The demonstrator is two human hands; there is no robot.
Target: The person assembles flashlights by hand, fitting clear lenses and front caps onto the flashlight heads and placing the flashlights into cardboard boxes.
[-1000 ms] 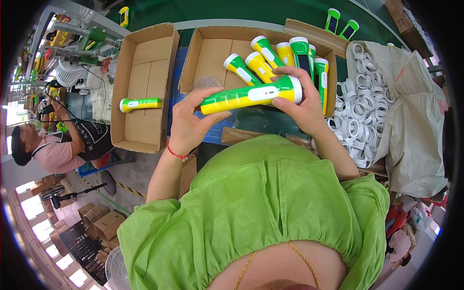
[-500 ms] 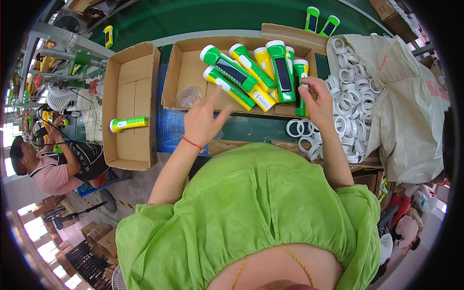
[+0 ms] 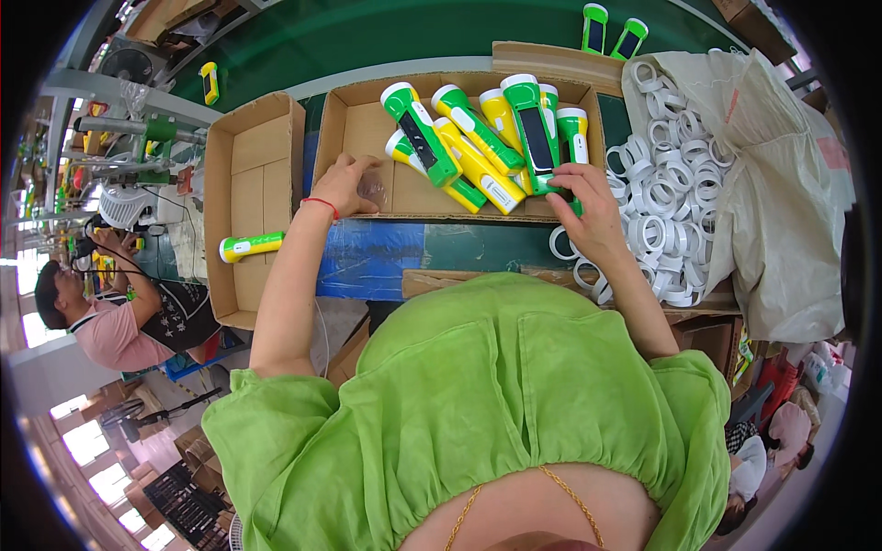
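Observation:
My left hand [image 3: 342, 187] reaches into the left end of a shallow cardboard tray [image 3: 354, 112]. Its fingers are apart and curved around thin clear plastic discs [image 3: 373, 189]; a firm hold on them does not show. My right hand [image 3: 588, 211] is over the tray's right front edge, thumb and fingers apart. Its fingertips are at the tail of a green flashlight [image 3: 531, 124] with a dark panel, partly covering another green flashlight [image 3: 573, 138]. Several green and yellow flashlights with white heads lie piled in the tray, one green one [image 3: 421, 133] slanting on top.
Many white rings [image 3: 661, 197] spill from a pale sack [image 3: 772, 202] on the right. A second cardboard tray [image 3: 253, 303] at left holds one flashlight [image 3: 251, 246]. Two flashlights [image 3: 595, 32] lie on the green belt [image 3: 413, 37] beyond. A co-worker [image 3: 110, 317] sits at far left.
My left hand has moved left and down onto the clear discs. My right hand has shifted slightly left and nearer. The top green flashlight at the pile's left now lies at a steeper slant.

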